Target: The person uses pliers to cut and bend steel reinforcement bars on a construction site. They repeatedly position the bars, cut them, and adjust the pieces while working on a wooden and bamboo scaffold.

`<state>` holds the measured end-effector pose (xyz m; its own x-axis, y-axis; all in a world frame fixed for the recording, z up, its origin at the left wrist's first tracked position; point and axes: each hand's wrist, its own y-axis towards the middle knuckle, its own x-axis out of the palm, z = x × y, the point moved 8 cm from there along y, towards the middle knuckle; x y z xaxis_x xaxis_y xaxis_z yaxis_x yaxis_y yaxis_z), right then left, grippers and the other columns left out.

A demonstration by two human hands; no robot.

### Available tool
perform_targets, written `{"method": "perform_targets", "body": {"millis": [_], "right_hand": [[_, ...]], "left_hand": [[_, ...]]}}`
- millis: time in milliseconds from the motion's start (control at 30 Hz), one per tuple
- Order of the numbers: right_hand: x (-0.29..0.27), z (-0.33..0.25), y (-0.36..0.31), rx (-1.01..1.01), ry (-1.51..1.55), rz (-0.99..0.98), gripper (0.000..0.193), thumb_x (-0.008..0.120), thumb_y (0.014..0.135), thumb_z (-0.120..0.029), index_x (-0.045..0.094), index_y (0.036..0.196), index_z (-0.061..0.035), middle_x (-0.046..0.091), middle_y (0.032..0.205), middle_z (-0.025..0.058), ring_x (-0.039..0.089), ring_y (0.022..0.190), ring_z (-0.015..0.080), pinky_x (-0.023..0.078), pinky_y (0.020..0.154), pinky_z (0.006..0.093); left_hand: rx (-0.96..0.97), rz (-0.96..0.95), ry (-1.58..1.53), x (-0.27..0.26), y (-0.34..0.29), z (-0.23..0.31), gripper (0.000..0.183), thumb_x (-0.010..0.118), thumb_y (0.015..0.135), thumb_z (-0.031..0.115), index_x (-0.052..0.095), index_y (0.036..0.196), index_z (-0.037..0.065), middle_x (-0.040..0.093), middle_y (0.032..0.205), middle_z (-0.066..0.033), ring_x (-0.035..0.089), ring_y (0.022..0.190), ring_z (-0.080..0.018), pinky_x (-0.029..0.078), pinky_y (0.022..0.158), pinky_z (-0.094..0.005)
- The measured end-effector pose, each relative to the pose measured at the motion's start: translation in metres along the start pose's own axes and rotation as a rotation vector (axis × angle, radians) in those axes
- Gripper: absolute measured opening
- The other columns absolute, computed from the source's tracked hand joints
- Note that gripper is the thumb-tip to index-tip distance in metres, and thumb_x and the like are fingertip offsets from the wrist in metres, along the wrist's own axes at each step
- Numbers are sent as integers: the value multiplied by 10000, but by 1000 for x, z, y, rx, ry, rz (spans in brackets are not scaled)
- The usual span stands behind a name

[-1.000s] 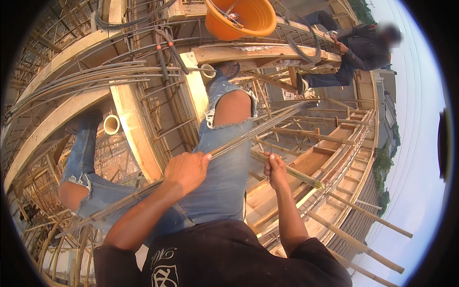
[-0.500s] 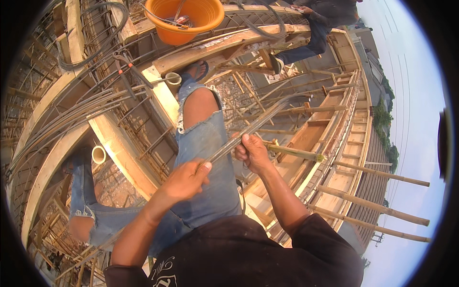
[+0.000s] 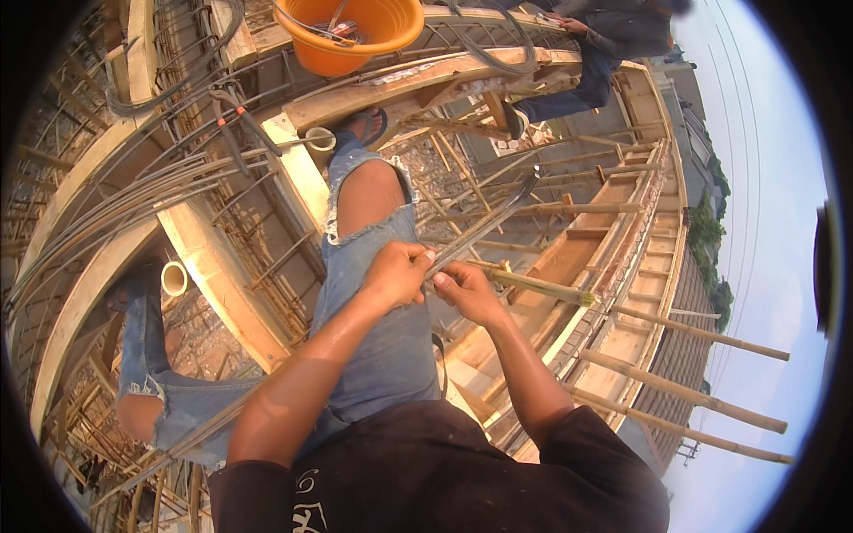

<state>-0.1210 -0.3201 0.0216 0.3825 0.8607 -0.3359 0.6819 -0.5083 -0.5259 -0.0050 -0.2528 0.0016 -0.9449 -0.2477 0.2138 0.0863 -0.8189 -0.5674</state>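
Observation:
A thin bundle of grey tie wires [image 3: 486, 220] slants up and to the right above my raised thigh. My left hand [image 3: 397, 276] is closed round its lower end, with thumb and fingers pinched together. Close beside it, my right hand [image 3: 468, 291] grips the same bundle, thumb resting on the wires. The far end of the bundle bends and sticks out free past both hands. Pliers with orange and black handles [image 3: 236, 129] lie on the rebar to the left, beyond my reach of the moment.
An orange bucket [image 3: 350, 49] stands on the formwork ahead, near a coil of wire [image 3: 493, 55]. Curved timber boards [image 3: 222, 271], rebar and bamboo poles [image 3: 684, 388] surround me. Open gaps drop to rubble below. Another person [image 3: 613, 40] sits at the far right.
My left hand has slid up and right along the wires, closer to my right hand. The bundle's far end now looks narrower and sits slightly further left.

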Motion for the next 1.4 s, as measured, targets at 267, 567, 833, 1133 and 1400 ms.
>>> {"method": "perform_targets", "body": {"millis": [267, 567, 833, 1133, 1400], "right_hand": [[-1, 31, -21, 32, 80, 197, 275, 548, 982, -231, 633, 1122, -10, 481, 658, -39, 397, 566, 48, 321, 500, 217], [-2, 39, -23, -31, 166, 236, 267, 543, 982, -223, 632, 1107, -4, 453, 645, -50, 364, 556, 46, 295, 493, 218], [-20, 41, -55, -107, -157, 332, 232, 546, 973, -185, 643, 1095, -14, 560, 763, 7, 480, 684, 77, 389, 619, 244], [-16, 33, -71, -9, -241, 370, 239, 571, 943, -191, 651, 1083, -14, 696, 879, 157, 666, 782, 223, 499, 725, 337], [-25, -107, -33, -53, -1184, -100, 162, 626, 814, -160, 679, 841, -9, 649, 737, 214, 638, 757, 384, 509, 670, 451]], "left_hand": [[167, 147, 15, 0, -6, 8, 284, 583, 921, 179, 639, 1102, -32, 625, 626, -78, 554, 430, -121, 424, 422, -288], [214, 180, 73, -2, -2, 4, 382, 597, 903, 129, 526, 1241, -33, 679, 727, -116, 563, 453, -134, 430, 435, -295], [272, 240, 184, 0, -3, 3, 351, 639, 873, 140, 595, 1174, -36, 700, 791, -153, 643, 606, -177, 494, 590, -316], [257, 232, 204, 2, -10, 11, 327, 639, 861, 163, 633, 1153, 18, 695, 796, -167, 674, 715, -244, 495, 675, -354], [399, 407, 609, 23, -28, 14, 260, 605, 883, 208, 670, 1116, 114, 691, 875, -132, 649, 748, -356, 509, 671, -441]]}}
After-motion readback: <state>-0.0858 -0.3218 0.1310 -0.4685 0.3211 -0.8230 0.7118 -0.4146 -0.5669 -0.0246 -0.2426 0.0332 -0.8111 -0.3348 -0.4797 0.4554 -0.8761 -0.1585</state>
